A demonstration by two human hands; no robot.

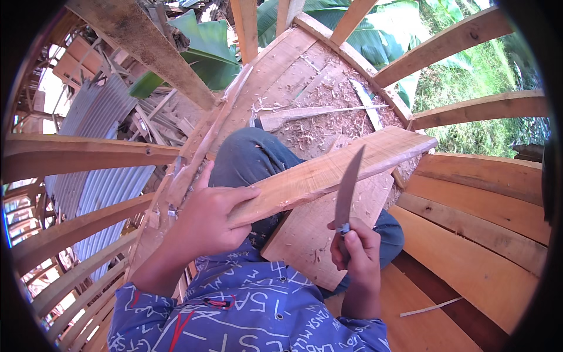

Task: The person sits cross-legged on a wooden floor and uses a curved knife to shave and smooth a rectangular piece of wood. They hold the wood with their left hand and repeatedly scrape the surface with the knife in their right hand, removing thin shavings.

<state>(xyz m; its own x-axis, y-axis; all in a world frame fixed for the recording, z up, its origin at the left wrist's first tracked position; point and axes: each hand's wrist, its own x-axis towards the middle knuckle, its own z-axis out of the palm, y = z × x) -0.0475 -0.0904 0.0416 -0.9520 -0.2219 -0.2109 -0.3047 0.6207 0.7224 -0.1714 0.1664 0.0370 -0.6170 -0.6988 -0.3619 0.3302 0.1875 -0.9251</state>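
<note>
My left hand grips the near left end of a long wooden plank, its thumb on top and its fingers beneath. The plank slants up to the right across my lap, with a rough, pale edge facing me. In my right hand is a large knife, held by its handle with the blade pointing up. The blade passes in front of the plank's edge; whether it touches the wood I cannot tell. A wider board lies tilted under the plank, against my legs.
Wood shavings litter the boarded floor ahead, where a narrow wood piece and a pale flat strip lie. Wooden slats stand around me. Planks lie at my right, a thin stick on them. Corrugated metal is outside left.
</note>
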